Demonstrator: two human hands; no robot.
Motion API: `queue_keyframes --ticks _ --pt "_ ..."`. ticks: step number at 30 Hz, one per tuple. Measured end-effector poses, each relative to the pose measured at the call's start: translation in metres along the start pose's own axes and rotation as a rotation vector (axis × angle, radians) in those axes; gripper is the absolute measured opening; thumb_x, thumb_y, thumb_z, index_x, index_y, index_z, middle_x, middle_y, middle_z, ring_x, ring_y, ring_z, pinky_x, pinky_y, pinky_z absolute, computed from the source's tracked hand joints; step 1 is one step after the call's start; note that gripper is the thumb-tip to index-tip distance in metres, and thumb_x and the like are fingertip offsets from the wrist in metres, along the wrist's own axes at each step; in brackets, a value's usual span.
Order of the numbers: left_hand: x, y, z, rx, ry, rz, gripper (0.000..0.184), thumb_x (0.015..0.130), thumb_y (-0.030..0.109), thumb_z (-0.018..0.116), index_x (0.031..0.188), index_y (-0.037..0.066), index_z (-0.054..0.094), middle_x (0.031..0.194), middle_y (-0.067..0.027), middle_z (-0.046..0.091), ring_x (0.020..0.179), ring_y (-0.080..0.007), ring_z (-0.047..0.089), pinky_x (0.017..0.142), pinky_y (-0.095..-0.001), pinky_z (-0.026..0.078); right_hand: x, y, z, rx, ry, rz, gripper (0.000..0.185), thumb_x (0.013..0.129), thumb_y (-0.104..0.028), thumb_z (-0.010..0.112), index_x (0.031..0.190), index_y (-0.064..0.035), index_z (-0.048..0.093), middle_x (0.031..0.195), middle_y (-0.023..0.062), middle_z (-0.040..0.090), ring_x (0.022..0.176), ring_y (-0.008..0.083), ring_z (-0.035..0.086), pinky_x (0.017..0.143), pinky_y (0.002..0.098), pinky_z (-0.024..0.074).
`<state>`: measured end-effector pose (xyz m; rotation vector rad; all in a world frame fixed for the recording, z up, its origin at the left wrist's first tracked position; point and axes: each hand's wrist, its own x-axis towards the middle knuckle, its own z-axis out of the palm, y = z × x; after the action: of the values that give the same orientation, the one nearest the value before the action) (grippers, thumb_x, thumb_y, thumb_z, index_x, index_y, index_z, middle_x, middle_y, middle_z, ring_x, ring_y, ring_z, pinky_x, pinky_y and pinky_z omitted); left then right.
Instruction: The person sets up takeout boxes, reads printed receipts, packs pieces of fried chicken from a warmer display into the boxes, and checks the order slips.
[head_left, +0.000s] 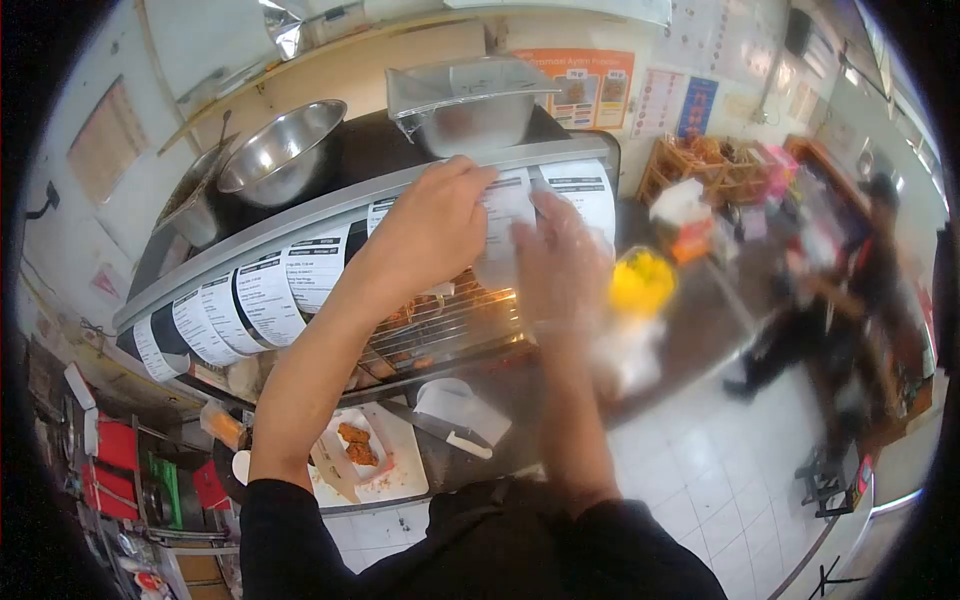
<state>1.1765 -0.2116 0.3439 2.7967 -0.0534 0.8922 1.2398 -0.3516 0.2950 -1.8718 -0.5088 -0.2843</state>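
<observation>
A printed order receipt point(508, 205) hangs from the metal rail point(370, 192) of a heated food display case. My left hand point(435, 225) is closed at its upper left edge, fingertips against the rail. My right hand point(565, 265), in a clear plastic glove and smeared by motion, has its thumb and fingers closed at the receipt's right side. Another receipt point(580, 190) hangs to the right, and several more receipts point(265, 300) line the rail to the left. Wire racks point(440, 325) show behind the case front, partly covered by my arms.
Below the case are a cutting board point(405, 450), a box with fried chicken point(357, 445) and a knife point(455, 437). Steel bowls point(285, 150) and a steel pan point(470, 100) stand on top. A yellow item point(640, 283) lies right; a person point(850, 300) is beyond.
</observation>
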Motion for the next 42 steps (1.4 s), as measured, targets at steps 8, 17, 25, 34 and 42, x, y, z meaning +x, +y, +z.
queue_keyframes --ticks 8,17,25,34,42 --pt "0.003 0.004 0.029 -0.026 0.016 0.093 0.039 0.084 0.0 0.049 0.121 -0.001 0.059 0.127 -0.021 0.057 0.121 -0.0377 0.052 0.106 -0.0439 0.041 0.018 0.038 -0.001 -0.284 0.283 -0.545 0.024 0.086 -0.012 0.064 0.108 -0.0135 0.073 0.082 0.0115 0.063 0.082 0.0323 0.059 0.075 0.0445 0.0466" --pt "0.003 0.009 0.036 0.078 0.16 0.164 0.039 0.079 0.0 0.052 0.118 -0.001 0.06 0.125 -0.0196 0.057 0.116 -0.0378 0.054 0.102 -0.044 0.043 0.018 0.043 0.005 -0.313 0.28 -0.548 0.026 0.085 -0.009 0.064 0.11 -0.0109 0.071 0.076 0.0116 0.059 0.075 0.033 0.058 0.072 0.0451 0.046" --pt "0.005 0.011 0.041 0.053 0.157 0.177 0.041 0.078 -0.001 0.052 0.118 -0.002 0.059 0.123 -0.0198 0.058 0.114 -0.0387 0.054 0.101 -0.0448 0.043 0.03 0.053 0.006 -0.249 0.312 -0.57 0.027 0.083 -0.008 0.064 0.109 -0.0087 0.071 0.077 0.0138 0.06 0.074 0.0331 0.058 0.068 0.0447 0.045" --pt "0.006 0.004 0.055 0.29 0.221 0.228 0.039 0.079 0.01 0.055 0.115 -0.004 0.059 0.116 -0.0164 0.058 0.109 -0.0324 0.055 0.096 -0.0417 0.044 -0.004 0.041 -0.031 -0.333 0.405 -0.514 0.029 0.085 -0.008 0.06 0.112 -0.0062 0.069 0.098 0.0168 0.064 0.091 0.0341 0.062 0.08 0.043 0.0501" --pt "0.014 0.003 0.063 0.331 0.258 0.17 0.03 0.076 0.014 0.056 0.102 -0.001 0.061 0.1 -0.0126 0.057 0.097 -0.028 0.054 0.087 -0.038 0.044 -0.1 0.099 -0.029 0.063 0.217 -0.476 0.028 0.081 -0.006 0.065 0.108 -0.003 0.071 0.102 0.015 0.066 0.09 0.0325 0.064 0.079 0.0384 0.0529"
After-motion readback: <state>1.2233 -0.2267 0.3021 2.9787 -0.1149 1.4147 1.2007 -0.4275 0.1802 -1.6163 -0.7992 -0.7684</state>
